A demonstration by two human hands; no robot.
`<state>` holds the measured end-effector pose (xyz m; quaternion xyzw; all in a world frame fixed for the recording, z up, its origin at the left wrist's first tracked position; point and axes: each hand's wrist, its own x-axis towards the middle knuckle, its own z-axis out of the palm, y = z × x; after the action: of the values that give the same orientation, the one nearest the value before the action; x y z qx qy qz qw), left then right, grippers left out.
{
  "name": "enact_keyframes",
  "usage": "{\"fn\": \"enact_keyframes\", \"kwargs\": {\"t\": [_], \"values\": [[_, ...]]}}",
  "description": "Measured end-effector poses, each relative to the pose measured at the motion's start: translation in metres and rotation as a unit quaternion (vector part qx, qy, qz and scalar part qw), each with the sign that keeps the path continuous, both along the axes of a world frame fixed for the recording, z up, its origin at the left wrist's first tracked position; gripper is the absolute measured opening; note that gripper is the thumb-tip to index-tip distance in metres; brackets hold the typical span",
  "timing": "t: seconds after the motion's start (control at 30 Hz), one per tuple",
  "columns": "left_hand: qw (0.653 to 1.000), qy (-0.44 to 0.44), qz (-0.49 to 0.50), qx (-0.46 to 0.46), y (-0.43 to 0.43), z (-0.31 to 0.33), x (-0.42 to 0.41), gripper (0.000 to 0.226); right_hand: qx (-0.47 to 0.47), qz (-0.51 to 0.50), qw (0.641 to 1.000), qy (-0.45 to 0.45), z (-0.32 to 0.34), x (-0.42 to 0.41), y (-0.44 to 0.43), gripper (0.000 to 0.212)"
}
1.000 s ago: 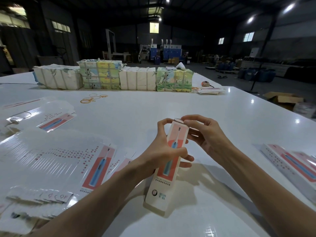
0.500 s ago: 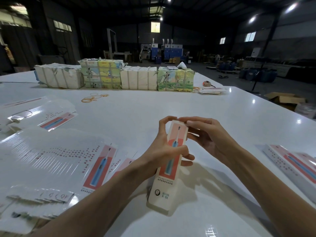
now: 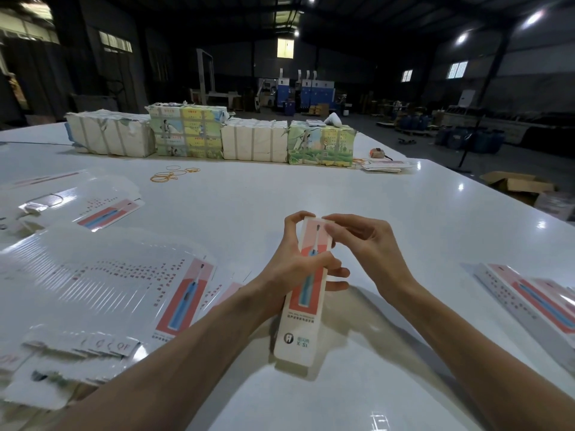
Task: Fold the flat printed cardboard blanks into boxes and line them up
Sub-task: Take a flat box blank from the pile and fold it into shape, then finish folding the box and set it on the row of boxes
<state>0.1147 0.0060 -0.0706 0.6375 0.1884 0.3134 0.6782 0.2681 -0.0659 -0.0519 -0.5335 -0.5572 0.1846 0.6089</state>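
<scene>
while the left hand [image 3: 294, 269] grips the box [image 3: 303, 293] round its middle, the right hand [image 3: 365, 247] pinches its far end, above the surface [image 3: 280, 194].

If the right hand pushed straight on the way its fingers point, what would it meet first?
The far end of the box, which the right hand seems to touch with its fingertips. Just past that end stands a finger of the left hand; the depth between them is unclear.
</scene>
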Motion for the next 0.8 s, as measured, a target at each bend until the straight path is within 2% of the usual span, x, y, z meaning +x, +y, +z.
{"fn": "enact_keyframes", "kwargs": {"t": [0.13,0.23,0.3,0.4,0.5,0.53,0.6,0.7,0.8], "values": [[1.0,-0.008,0.026,0.004,-0.002,-0.003,-0.001,0.081,-0.007,0.001,1.0,-0.009,-0.008,0.001,0.004,0.016],[0.998,-0.032,0.054,-0.023,-0.003,-0.001,0.001,0.075,-0.017,-0.025,0.998,-0.051,-0.014,-0.001,0.008,0.028],[0.994,-0.065,0.077,-0.034,-0.003,0.002,0.003,0.064,-0.009,-0.037,0.995,-0.09,-0.015,-0.004,0.007,0.03],[0.982,-0.142,0.085,-0.095,-0.005,0.008,0.004,0.045,-0.025,-0.05,0.979,-0.197,-0.013,-0.013,0.005,0.019],[0.958,-0.203,0.067,-0.191,-0.006,0.012,0.001,0.051,-0.082,-0.046,0.95,-0.298,-0.011,-0.02,-0.001,0.059],[0.96,-0.192,0.049,-0.197,-0.007,0.013,0.0,0.056,-0.098,-0.048,0.938,-0.329,-0.009,-0.022,-0.002,0.066],[0.972,-0.154,0.021,-0.174,-0.008,0.013,0.0,0.064,-0.11,-0.056,0.926,-0.358,-0.005,-0.022,-0.007,0.067],[0.993,-0.07,0.054,-0.084,-0.01,0.011,0.0,0.059,-0.108,-0.101,0.921,-0.361,0.003,-0.006,-0.02,0.059],[0.997,0.021,0.078,0.017,-0.01,0.001,-0.001,0.043,-0.149,-0.182,0.893,-0.383,0.009,0.027,-0.045,0.06]]}}
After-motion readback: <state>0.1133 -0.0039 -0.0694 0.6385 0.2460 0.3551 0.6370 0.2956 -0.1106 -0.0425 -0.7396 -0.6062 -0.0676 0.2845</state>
